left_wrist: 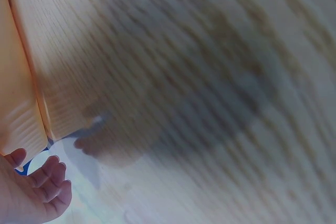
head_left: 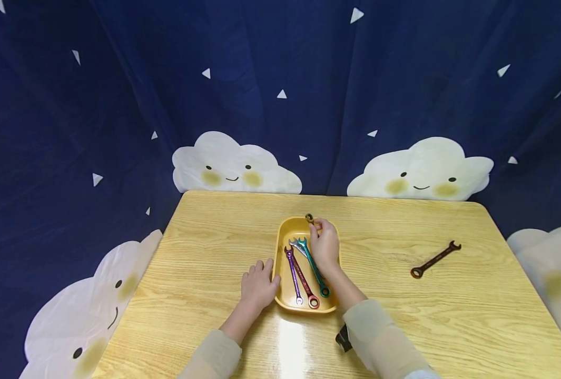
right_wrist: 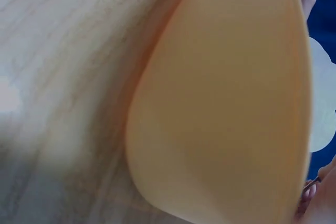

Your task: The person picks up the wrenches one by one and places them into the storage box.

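A yellow plastic tray (head_left: 280,263) stands mid-table. In it lie a purple wrench (head_left: 294,276), a red wrench (head_left: 304,281), a teal wrench (head_left: 315,267) and a silver wrench (head_left: 299,248). Over the tray's far end, my right hand (head_left: 325,245) pinches a dark gold-toned wrench (head_left: 309,217), whose ring end sticks up past the fingers; the rest is mostly hidden. The right wrist view shows part of that hand (right_wrist: 319,198) behind the tray wall (right_wrist: 220,98). My left hand (head_left: 257,287) rests by the tray's left side, thumb at the rim, fingers loosely extended.
A dark brownish-red wrench (head_left: 435,260) lies alone on the wooden table (head_left: 384,221), to the right. Near my right sleeve a black object (head_left: 343,338) is partly covered. A dark blue curtain (head_left: 318,121) with cloud faces hangs behind the table.
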Action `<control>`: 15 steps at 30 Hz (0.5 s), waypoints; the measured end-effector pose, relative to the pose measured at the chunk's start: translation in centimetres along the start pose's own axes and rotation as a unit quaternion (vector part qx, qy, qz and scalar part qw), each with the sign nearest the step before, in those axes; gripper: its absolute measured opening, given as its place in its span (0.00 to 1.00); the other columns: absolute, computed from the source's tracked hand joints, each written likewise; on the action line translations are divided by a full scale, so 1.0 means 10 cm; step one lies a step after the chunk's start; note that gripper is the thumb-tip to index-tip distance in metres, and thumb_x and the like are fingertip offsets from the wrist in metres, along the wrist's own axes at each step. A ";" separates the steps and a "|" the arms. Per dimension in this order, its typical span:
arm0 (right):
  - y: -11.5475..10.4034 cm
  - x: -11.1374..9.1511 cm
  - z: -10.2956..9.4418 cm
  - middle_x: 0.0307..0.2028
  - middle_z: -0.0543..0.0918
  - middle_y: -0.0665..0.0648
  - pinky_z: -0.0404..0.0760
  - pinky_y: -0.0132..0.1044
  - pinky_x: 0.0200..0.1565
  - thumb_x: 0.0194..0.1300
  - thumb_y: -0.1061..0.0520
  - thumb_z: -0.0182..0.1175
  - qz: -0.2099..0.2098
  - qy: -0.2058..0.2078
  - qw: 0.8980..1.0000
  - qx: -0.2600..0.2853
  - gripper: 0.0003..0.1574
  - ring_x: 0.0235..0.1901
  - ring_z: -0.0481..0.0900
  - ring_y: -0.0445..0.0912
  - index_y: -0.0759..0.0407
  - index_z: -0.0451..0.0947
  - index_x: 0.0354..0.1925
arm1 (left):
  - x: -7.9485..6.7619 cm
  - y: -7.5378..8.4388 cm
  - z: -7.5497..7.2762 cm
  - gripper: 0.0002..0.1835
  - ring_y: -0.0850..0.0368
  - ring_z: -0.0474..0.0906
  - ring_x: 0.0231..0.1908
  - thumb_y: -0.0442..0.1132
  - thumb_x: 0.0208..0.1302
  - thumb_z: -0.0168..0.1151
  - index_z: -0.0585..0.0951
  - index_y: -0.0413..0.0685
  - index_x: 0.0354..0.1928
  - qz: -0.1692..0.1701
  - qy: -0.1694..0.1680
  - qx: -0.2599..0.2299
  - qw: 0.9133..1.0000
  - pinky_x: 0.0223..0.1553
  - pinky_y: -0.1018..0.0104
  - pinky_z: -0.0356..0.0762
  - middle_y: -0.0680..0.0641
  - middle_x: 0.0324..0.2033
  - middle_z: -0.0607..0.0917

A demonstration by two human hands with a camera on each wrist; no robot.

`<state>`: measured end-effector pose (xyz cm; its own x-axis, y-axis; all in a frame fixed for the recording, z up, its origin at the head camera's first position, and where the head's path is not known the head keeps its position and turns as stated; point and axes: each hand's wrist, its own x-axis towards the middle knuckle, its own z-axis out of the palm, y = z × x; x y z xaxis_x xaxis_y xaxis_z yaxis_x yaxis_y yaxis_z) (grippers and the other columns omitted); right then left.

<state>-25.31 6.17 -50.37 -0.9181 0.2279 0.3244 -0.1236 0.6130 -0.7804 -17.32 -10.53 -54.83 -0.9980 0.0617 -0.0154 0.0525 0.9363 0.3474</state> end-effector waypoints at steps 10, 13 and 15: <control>0.11 -0.08 0.10 0.31 0.78 0.60 0.73 0.41 0.26 0.60 0.57 0.58 -0.005 0.011 0.999 -0.046 0.14 0.27 0.76 0.50 0.66 0.76 0.41 | -0.01 0.00 -0.01 0.24 0.45 0.70 0.43 0.51 0.60 0.46 0.67 0.50 0.58 0.001 -0.001 -0.007 1.000 0.41 0.50 0.67 0.41 0.45 0.73; 0.14 -0.11 0.12 0.31 0.78 0.60 0.74 0.43 0.26 0.60 0.57 0.58 -0.009 0.014 0.998 -0.056 0.14 0.28 0.77 0.51 0.65 0.76 0.41 | -0.01 0.01 0.00 0.24 0.45 0.70 0.42 0.51 0.60 0.46 0.67 0.50 0.57 0.003 0.002 -0.004 1.000 0.40 0.51 0.67 0.41 0.44 0.73; 0.16 -0.12 0.14 0.31 0.78 0.60 0.75 0.44 0.27 0.60 0.57 0.58 -0.009 0.014 0.998 -0.062 0.14 0.28 0.77 0.52 0.65 0.76 0.42 | 0.00 0.01 0.00 0.24 0.45 0.70 0.42 0.51 0.60 0.46 0.67 0.50 0.57 0.003 0.004 -0.002 1.000 0.40 0.51 0.67 0.41 0.44 0.73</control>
<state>-24.88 5.83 -52.76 -0.9047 0.2361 0.3546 -0.0914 0.7053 -0.7030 -17.28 -10.47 -54.80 -0.9979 0.0638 -0.0057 0.0577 0.9349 0.3503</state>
